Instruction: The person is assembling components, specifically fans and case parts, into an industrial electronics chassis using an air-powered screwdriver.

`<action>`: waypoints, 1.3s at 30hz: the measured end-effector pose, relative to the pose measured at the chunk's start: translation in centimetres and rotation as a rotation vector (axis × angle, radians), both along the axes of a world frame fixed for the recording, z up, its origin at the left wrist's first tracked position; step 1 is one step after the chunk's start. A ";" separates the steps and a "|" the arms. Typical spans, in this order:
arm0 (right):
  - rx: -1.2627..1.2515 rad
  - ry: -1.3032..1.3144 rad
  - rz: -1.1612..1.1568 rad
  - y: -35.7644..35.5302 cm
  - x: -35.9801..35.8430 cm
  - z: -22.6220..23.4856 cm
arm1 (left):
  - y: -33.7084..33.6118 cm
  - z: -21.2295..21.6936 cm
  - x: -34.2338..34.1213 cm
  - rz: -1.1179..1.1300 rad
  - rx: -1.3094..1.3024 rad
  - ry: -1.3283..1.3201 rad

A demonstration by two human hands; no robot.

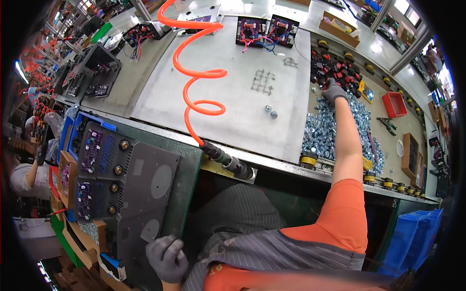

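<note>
- The right hand [334, 90], in a grey glove, reaches far out over the worktop [160, 72] to the far edge of a heap of shiny metal nuts [324, 127], just where the heap meets a cluster of red and black parts [337, 68].
- Its fingers are curled downward onto the pile; whether they are clamped on anything I cannot tell, since the glove hides the tips.
- The left hand [166, 257], also in a grey glove, sits low beside the lap, fingers bent together on the lower edge of a dark metal panel [148, 194] that stands tilted in a stack beside the bench.
- Behind that panel stand more grey chassis plates carrying purple circuit boards [91, 144] and brass knobs.
- An orange coiled air hose [196, 77] hangs over the grey mat [233, 82] and ends in a black fitting [228, 161] at the bench edge.
- Two loose nuts [270, 111] lie on the mat, well apart from the heap.
- Risk, as I judge it: with the arm stretched this far, a sweep back could drag nuts off the heap and scatter them toward the bench edge.
- The gloved fingers may pick up more pieces than wanted, or drop one.
- The tilted panel is held with one hand and looks unwatched; a slack grip could let it slide or tip against the boards behind.
- The hose hangs near the arm's path and could snag it.
</note>
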State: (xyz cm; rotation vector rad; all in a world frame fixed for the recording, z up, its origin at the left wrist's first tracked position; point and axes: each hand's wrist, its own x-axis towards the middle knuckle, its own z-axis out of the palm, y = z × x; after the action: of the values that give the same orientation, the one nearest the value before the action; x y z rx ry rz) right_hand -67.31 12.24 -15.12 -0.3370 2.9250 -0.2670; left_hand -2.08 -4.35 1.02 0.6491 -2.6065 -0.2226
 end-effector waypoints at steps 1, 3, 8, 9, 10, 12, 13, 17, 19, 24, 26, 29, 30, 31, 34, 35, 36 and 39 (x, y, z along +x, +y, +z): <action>0.004 -0.006 0.007 0.5 -0.2 -0.1 | -0.1 -0.2 -0.3 0.007 0.004 -0.006; -0.268 -0.090 0.032 1.5 -0.3 -0.4 | -0.2 -0.5 -0.6 -0.015 0.081 0.039; -0.518 -0.063 0.065 4.4 -1.0 -1.8 | -0.9 -1.0 -2.0 -0.138 0.155 0.068; -0.362 -0.043 0.078 3.4 0.7 -0.5 | -0.9 -1.1 -2.0 -0.124 0.163 0.064; -0.208 -0.010 0.085 2.5 2.1 0.8 | -1.0 -1.3 -2.3 -0.165 0.169 0.052; -0.099 0.027 0.086 1.5 3.2 1.6 | -1.0 -2.1 -2.6 -0.226 0.148 0.045; 0.004 0.062 0.079 0.9 3.7 2.2 | -1.0 -2.4 -2.7 -0.221 0.148 0.055; 0.034 -0.031 0.060 -0.2 4.2 3.0 | -0.5 -3.3 -2.0 -0.249 0.179 0.046; 0.055 0.108 0.162 -1.2 5.6 2.5 | -0.3 -3.7 -1.2 -0.243 0.213 0.041; -0.477 0.358 -0.067 1.3 4.5 0.5 | -0.5 -3.5 -0.5 -0.170 0.389 0.143; -0.977 0.239 -0.045 1.4 6.8 3.3 | -0.8 -3.2 -0.5 -0.137 0.731 0.172; -1.517 -0.089 0.228 -0.8 17.6 11.8 | -0.3 -3.6 -1.9 -0.028 1.443 0.195; -1.540 -0.168 0.350 -1.1 20.7 13.0 | -0.6 -4.4 -2.8 -0.099 1.574 0.166; -1.558 -0.248 0.474 -1.6 23.9 13.5 | -0.6 -5.4 -4.0 -0.102 1.572 0.161; -1.366 -0.480 0.824 -3.2 32.9 10.4 | -0.1 -6.3 -7.5 -0.165 2.056 0.343; -1.372 -0.612 0.906 -4.1 36.1 10.5 | -0.1 -6.1 -8.6 -0.144 2.292 0.388; -1.090 -0.594 0.980 -4.4 38.0 10.2 | 0.1 -6.0 -9.1 -0.110 2.522 0.444; -0.900 -0.211 1.234 -7.1 42.8 9.7 | 0.1 -8.9 -8.7 -0.164 2.551 0.711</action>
State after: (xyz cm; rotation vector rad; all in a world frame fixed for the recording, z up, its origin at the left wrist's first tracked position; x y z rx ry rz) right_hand -24.48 5.13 -5.38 -1.8811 1.7040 -1.2096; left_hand -10.74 -4.23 -7.85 0.5568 -0.3281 -2.9214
